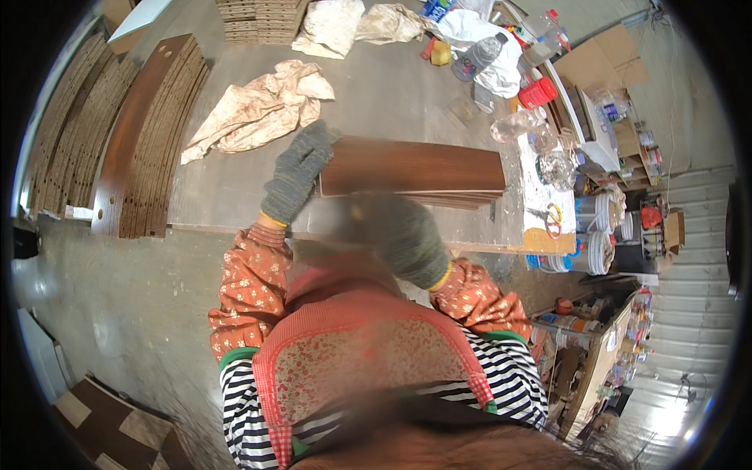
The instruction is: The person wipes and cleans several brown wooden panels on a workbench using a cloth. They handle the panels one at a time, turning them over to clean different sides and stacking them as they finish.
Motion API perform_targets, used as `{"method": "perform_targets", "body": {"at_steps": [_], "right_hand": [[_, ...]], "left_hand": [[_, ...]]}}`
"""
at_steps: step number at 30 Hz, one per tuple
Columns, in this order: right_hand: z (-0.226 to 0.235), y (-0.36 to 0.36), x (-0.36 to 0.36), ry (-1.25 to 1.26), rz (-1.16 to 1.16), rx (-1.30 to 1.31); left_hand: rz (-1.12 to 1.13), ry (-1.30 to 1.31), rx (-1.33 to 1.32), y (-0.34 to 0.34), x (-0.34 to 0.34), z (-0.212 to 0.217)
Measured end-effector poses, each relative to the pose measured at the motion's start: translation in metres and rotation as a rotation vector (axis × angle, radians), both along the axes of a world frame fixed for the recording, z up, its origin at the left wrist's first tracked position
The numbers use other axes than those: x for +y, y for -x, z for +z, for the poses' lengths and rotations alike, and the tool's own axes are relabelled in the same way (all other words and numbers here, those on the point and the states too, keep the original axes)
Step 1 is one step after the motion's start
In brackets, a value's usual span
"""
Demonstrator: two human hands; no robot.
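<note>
- Workbench (392, 94): a grey, dusty surface that fills the upper half of the view, its near edge running just in front of the person.
- Row of curved brown panels (149, 133): stood on edge along the left side of the workbench, well apart from the hands.
- Stack of brown boards (415, 168): rectangular and wood-grained, lying flat near the bench's front edge, long side left to right. The top board sits slightly off the ones below.
- Stained cloth (262, 110): crumpled, just beyond the stack, to its upper left.
- Left hand (299, 168): in a grey knit glove, laid on the left end of the stack, fingers curled over the top corner and gripping the edge.
- Right hand (403, 231): also gloved in grey, blurred, at the near long edge of the stack. Whether its fingers are spread or closed on the boards cannot be told.
- Clear plastic bottles (517, 124): lying near the stack's right end, among clutter.
</note>
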State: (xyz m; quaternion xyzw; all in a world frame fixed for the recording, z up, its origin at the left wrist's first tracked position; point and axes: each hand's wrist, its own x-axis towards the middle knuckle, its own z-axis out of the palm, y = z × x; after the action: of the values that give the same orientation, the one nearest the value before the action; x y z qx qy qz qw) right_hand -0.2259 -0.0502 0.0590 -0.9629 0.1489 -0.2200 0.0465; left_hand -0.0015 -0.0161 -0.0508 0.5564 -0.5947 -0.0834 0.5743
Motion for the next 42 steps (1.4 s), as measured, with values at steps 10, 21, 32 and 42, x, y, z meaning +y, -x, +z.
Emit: {"method": "perform_targets", "body": {"at_steps": [10, 21, 32, 42], "right_hand": [[-0.049, -0.013, 0.016, 0.206, 0.023, -0.082], [-0.077, -0.021, 0.027, 0.319, -0.006, 0.036], [-0.047, -0.023, 0.034, 0.159, -0.045, -0.043], [-0.033, -0.011, 0.014, 0.169, -0.062, -0.372]], "left_hand": [[-0.096, -0.094, 0.253, 0.004, 0.001, 0.003], [-0.084, -0.186, 0.350, 0.005, 0.000, 0.007], [-0.089, -0.232, 0.357, 0.003, 0.004, 0.020], [-0.093, -0.277, 0.421, 0.007, 0.003, 0.026]]}}
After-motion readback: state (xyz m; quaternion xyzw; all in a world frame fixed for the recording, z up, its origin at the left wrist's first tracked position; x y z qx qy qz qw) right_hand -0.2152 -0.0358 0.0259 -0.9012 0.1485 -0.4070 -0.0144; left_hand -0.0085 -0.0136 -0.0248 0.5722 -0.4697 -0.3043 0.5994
